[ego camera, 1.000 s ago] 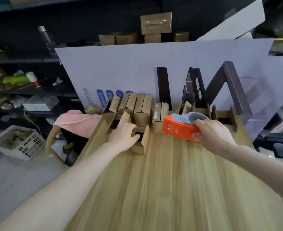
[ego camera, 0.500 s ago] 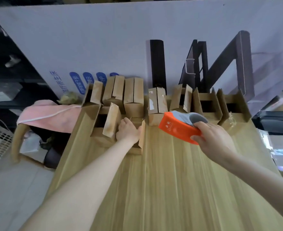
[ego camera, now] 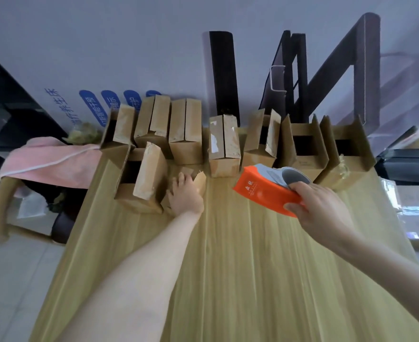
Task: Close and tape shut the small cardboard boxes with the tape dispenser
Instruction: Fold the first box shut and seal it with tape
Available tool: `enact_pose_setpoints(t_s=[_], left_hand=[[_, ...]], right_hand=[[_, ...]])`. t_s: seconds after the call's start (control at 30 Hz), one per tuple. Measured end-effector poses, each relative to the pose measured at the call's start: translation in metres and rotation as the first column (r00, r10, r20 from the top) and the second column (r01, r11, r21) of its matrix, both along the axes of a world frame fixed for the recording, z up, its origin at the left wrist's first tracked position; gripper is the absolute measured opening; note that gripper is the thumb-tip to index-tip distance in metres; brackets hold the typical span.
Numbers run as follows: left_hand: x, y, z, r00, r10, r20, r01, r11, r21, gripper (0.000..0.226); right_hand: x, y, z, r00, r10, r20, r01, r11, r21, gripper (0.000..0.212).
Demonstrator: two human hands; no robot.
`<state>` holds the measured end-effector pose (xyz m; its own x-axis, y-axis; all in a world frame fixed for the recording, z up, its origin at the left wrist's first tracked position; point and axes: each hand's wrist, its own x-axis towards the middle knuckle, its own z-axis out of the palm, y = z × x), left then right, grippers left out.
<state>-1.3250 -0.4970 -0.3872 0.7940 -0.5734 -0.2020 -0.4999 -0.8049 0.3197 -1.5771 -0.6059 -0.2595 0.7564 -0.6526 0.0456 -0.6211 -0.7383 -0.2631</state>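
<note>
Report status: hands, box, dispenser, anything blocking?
Left hand over small open box, grip unclear. Right hand grips orange tape dispenser, tilted, apart from that box. Taller open box stands close on the left.

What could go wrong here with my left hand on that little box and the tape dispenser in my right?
The small box under the left hand sits close beside an open box with a raised flap; pulling it out could snag or shove that neighbour. The tape dispenser in the right hand hangs close before the back row of boxes; a careless swing might knock one over.
</note>
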Motion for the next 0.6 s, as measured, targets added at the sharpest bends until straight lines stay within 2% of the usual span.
enact_pose_setpoints(t_s=[0.13,0.2,0.3,0.4,0.5,0.6], left_hand=[[0.016,0.007,-0.011,0.998,0.065,0.006,-0.065,0.997,-0.042,0.042],[0.021,0.013,-0.018,0.997,0.036,0.073,-0.032,0.998,-0.054,0.042],[0.012,0.026,-0.025,0.978,-0.118,0.175,0.124,0.992,-0.024,0.046],[-0.016,0.032,-0.023,0.949,-0.280,0.147,0.281,0.959,0.013,0.048],[-0.054,0.038,-0.020,0.866,-0.494,0.079,0.492,0.869,0.044,0.049],[-0.089,0.049,-0.024,0.672,-0.738,0.058,0.731,0.674,0.103,0.054]], right_hand=[[-0.010,0.000,-0.011,1.000,0.001,-0.006,-0.001,1.000,0.014,0.017],[-0.016,0.000,-0.014,1.000,0.012,0.013,-0.012,1.000,0.015,0.018],[-0.023,0.001,-0.017,1.000,0.009,0.015,-0.010,1.000,0.026,0.019],[-0.032,0.004,-0.019,1.000,-0.003,0.013,0.002,0.998,0.057,0.019],[-0.043,0.009,-0.018,0.998,-0.055,0.004,0.055,0.991,0.119,0.017],[-0.060,0.017,-0.024,0.994,-0.108,0.001,0.106,0.975,0.196,0.021]])
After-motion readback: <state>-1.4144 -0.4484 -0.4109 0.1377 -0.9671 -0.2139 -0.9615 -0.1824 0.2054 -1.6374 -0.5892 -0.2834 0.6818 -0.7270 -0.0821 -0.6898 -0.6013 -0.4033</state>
